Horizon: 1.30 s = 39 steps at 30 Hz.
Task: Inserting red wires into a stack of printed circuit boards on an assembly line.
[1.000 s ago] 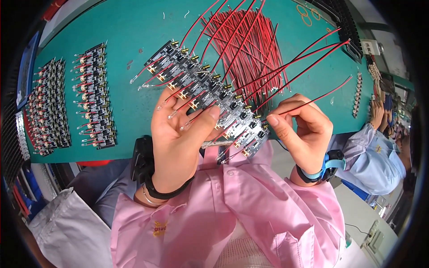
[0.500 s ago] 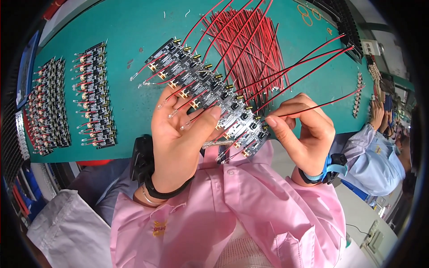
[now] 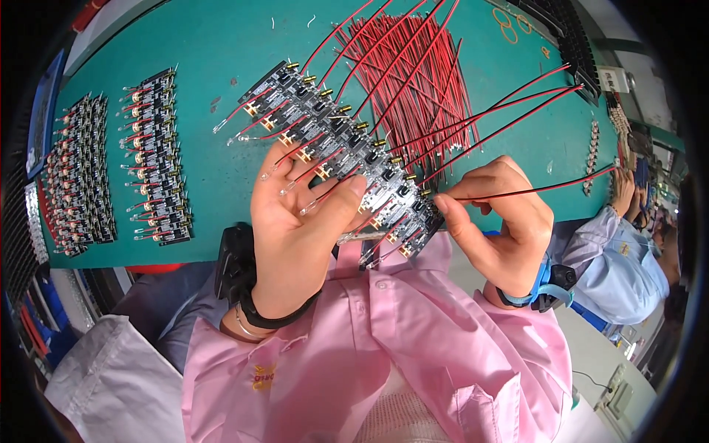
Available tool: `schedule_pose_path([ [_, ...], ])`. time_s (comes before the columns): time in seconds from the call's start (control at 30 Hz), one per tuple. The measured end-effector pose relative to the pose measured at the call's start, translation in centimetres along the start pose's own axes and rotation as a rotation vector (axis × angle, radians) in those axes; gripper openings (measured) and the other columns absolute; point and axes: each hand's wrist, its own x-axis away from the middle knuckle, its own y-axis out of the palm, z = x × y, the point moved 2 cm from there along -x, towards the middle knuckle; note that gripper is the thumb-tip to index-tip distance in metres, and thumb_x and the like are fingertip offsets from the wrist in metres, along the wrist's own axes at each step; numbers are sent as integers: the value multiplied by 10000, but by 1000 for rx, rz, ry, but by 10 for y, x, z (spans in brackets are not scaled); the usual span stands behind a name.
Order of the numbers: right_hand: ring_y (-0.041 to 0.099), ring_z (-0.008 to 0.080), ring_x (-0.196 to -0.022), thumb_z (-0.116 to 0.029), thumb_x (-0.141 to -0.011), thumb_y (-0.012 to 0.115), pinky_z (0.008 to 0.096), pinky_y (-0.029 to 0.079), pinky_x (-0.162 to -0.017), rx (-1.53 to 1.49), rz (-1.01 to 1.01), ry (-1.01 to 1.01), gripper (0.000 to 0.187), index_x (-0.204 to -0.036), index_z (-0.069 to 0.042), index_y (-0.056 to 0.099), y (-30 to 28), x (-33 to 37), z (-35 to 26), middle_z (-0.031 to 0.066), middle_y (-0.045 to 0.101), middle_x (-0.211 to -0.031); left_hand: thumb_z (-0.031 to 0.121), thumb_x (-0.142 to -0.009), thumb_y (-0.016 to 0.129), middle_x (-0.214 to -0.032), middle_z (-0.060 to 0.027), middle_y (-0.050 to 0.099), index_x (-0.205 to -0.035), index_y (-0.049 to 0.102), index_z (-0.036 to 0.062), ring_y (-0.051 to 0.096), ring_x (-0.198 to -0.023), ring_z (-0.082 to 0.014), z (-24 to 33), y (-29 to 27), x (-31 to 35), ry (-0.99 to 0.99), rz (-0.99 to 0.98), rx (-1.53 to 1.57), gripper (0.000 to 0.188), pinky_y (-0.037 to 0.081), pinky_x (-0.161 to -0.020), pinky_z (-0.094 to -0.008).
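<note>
A long panel of joined circuit boards (image 3: 341, 151) is held aslant over the table by my left hand (image 3: 303, 221), thumb on top and fingers beneath. Short red leads hang from its near edge, and several long red-and-black wires stick out from the far edge. My right hand (image 3: 506, 225) pinches one red wire (image 3: 546, 190) between thumb and forefinger, its near end at the panel's right end. Whether that end touches the board, I cannot tell. Just beyond the panel lies a big pile of red-and-black wires (image 3: 413, 81).
At the left of the green table (image 3: 236, 199) lie more circuit board panels (image 3: 157, 159) and a further stack of panels (image 3: 81, 177). Orange rubber bands (image 3: 505, 26) lie at the far right. A strip of small parts (image 3: 591, 159) and a co-worker's hand (image 3: 624, 193) are farther right.
The wire in my right hand has swung, its loose far end now lower and farther right. My right fingers have shifted slightly at the panel's end. My left hand stays put.
</note>
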Motion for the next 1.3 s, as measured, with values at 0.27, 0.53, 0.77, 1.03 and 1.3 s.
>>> schedule_pose_path([
  [0.27, 469, 146, -572, 34, -624, 675, 229, 337, -460, 6, 13, 25, 115, -699, 26, 589, 1, -2, 1, 69, 552, -659, -87, -763, 520, -1033, -82, 504, -1082, 371, 27, 554, -894, -160, 0, -1, 0, 1, 17, -14, 370, 539, -656, -282],
  [0.53, 470, 158, -571, 15, -618, 684, 241, 347, -479, 45, -56, -69, 121, -698, 24, 594, 1, -4, 0, 75, 558, -665, -91, -756, 524, -1022, -80, 509, -1077, 374, 28, 555, -894, -163, 0, 0, 0, -29, -4, -12, 374, 540, -651, -281],
  [0.77, 462, 160, -582, 4, -642, 667, 248, 341, -490, -25, -82, 1, 97, -701, 22, 592, -3, -3, 4, 73, 559, -666, -93, -751, 528, -1027, -83, 509, -1079, 376, 26, 558, -904, -173, -2, -1, -1, -31, 14, -21, 381, 540, -657, -287],
  [1.03, 458, 169, -590, 11, -655, 649, 259, 344, -514, -69, -131, -9, 78, -701, 23, 587, -6, -6, 5, 74, 561, -677, -94, -753, 523, -1041, -93, 505, -1095, 374, 19, 557, -915, -179, 0, 0, 0, -32, 7, -17, 389, 541, -674, -296],
  [1.3, 488, 193, -612, 28, -646, 643, 273, 364, -534, -47, -183, -44, 85, -704, 27, 583, -9, -8, 5, 82, 562, -682, -100, -756, 516, -1047, -101, 504, -1104, 367, 14, 556, -922, -184, 0, 0, 0, -30, -12, -5, 396, 543, -680, -296],
])
